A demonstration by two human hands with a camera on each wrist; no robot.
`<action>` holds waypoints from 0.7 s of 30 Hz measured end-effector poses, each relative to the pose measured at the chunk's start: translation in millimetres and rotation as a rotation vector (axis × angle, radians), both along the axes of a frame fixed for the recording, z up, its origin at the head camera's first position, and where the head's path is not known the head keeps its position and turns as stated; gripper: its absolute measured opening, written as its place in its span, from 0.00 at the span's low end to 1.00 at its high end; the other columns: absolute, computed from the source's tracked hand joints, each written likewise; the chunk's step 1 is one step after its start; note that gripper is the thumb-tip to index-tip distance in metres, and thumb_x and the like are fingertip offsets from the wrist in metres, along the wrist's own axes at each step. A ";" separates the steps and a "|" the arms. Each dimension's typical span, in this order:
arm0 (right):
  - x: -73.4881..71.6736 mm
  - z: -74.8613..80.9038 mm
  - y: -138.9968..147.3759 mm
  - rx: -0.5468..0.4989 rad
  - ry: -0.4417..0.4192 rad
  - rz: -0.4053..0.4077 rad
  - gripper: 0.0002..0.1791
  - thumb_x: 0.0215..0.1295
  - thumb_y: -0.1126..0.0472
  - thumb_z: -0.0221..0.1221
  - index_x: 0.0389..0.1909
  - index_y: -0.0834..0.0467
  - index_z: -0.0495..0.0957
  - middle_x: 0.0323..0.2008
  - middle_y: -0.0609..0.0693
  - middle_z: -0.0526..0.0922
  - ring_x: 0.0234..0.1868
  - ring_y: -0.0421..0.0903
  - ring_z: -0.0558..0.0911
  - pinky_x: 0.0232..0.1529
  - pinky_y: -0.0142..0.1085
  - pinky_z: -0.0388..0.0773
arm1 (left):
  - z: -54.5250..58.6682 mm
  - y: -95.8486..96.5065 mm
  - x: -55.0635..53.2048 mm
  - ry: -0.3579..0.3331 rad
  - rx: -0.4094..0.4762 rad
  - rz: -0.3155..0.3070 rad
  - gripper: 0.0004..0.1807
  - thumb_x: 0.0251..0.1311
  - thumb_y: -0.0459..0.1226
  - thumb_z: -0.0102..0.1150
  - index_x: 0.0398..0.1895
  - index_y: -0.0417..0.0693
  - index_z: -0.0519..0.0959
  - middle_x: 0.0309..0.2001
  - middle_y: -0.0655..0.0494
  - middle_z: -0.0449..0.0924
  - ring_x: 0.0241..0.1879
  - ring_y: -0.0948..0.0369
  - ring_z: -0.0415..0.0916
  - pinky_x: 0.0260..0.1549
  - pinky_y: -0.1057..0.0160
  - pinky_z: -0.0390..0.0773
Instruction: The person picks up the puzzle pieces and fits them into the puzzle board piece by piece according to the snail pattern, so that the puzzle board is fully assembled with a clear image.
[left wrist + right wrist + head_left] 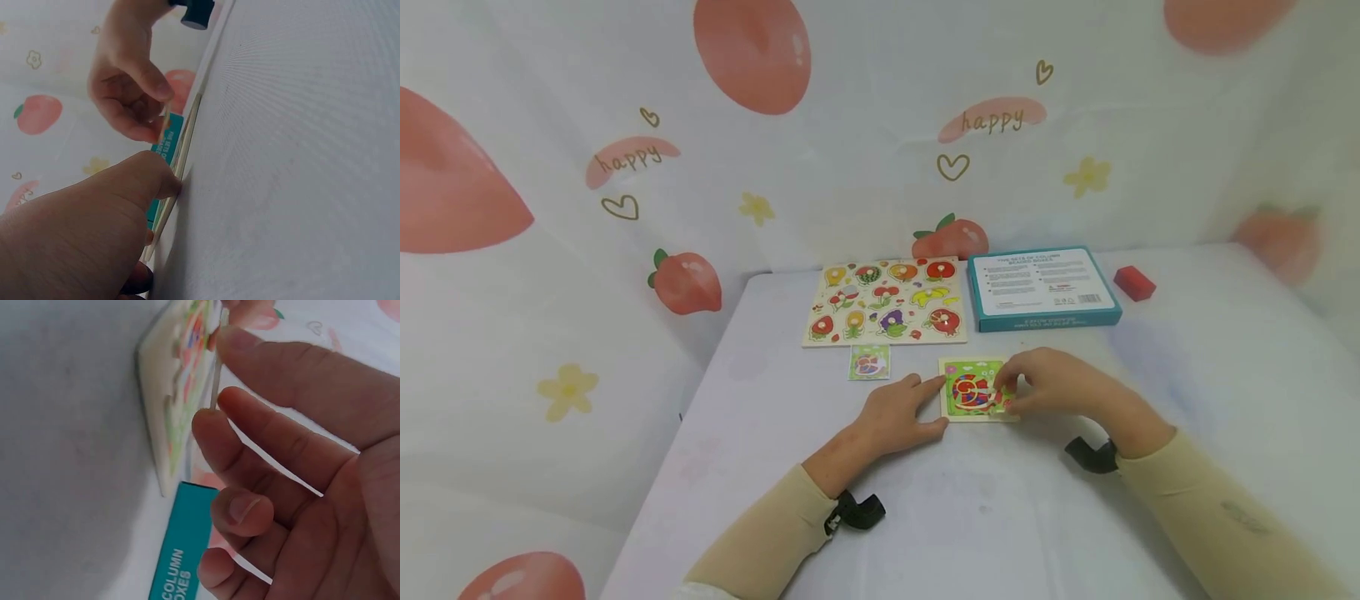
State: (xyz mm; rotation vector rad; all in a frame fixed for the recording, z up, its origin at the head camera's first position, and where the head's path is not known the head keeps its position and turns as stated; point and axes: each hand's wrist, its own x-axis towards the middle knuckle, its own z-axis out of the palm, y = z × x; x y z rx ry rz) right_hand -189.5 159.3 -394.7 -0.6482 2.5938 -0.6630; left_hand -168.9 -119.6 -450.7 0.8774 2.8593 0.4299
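Note:
A small wooden jigsaw board (966,419) with a green picture and a colourful spiral shell lies on the table. My left hand (891,417) rests at its left side, index finger and thumb extended and touching the edge. Over the board's right side, my right hand (1051,381) pinches a thin puzzle piece (216,381) between thumb and fingertips. The left wrist view shows this puzzle piece (165,122) edge-on, raised above the board. Bare wood shows along one side of the board (159,369) in the right wrist view. The piece's printed face is hard to make out.
Behind the hands lie a fruit peg puzzle (886,304) and a teal-edged box (1045,287). A red block (1135,283) sits right of the box. A small picture card (869,363) lies against the fruit puzzle's front edge. A printed cloth hangs behind the table.

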 end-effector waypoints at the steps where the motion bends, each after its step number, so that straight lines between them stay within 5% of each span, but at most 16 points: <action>1: -0.2 -1.1 -0.9 0.014 0.003 0.003 0.20 0.55 0.52 0.76 0.48 0.51 0.87 0.38 0.44 0.81 0.44 0.46 0.76 0.45 0.41 0.78 | 0.5 0.0 -0.3 0.000 -0.002 0.000 0.38 0.65 0.57 0.59 0.76 0.55 0.69 0.40 0.58 0.74 0.28 0.62 0.66 0.24 0.66 0.65; 9: -0.4 -12.2 -4.8 0.046 0.046 0.045 0.16 0.55 0.55 0.76 0.46 0.52 0.90 0.39 0.42 0.83 0.42 0.45 0.77 0.49 0.45 0.79 | -1.0 -0.5 1.6 -0.018 -0.004 0.012 0.38 0.65 0.57 0.59 0.77 0.57 0.68 0.42 0.58 0.75 0.30 0.62 0.67 0.26 0.66 0.67; 21: 0.5 -12.0 -9.0 0.031 0.057 0.046 0.09 0.58 0.59 0.75 0.40 0.55 0.92 0.34 0.41 0.81 0.35 0.42 0.76 0.38 0.36 0.76 | -0.4 0.1 -0.3 0.002 0.002 0.003 0.38 0.65 0.57 0.59 0.76 0.57 0.69 0.40 0.58 0.74 0.28 0.63 0.66 0.25 0.67 0.65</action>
